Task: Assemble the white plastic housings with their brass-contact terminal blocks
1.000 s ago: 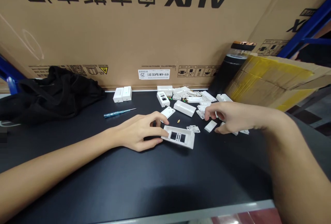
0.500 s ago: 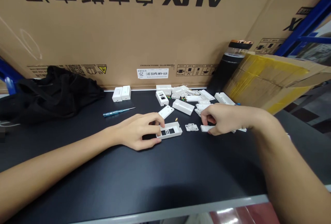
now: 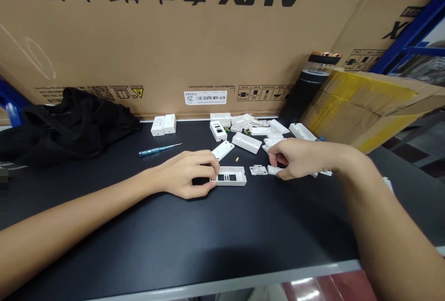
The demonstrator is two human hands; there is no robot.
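Note:
My left hand [image 3: 190, 173] grips the left end of a white rectangular housing [image 3: 239, 177], which lies on the black table with its slotted hollow side up. Between thumb and fingers, my right hand [image 3: 295, 159] holds a small white part [image 3: 273, 170], partly covered by the fingers. Just left of that part lies a small white insert [image 3: 258, 170], apart from the housing. A tiny brass piece [image 3: 237, 159] rests above the housing, near a flat white cover [image 3: 223, 150]. Behind it are a closed-side-up white housing [image 3: 246, 143] and a slotted one [image 3: 218, 131].
White parts [image 3: 243, 120] are piled by the carton wall [image 3: 160, 46]. A blue screwdriver [image 3: 160, 150], two white boxes [image 3: 164, 125] and black cloth [image 3: 76, 125] are on the left. A black bottle [image 3: 302, 92] and taped box [image 3: 361, 106] stand at the right.
The housing under my left hand has turned slightly and now lies straighter. My right hand and its small white part have shifted slightly left, closer to the insert.

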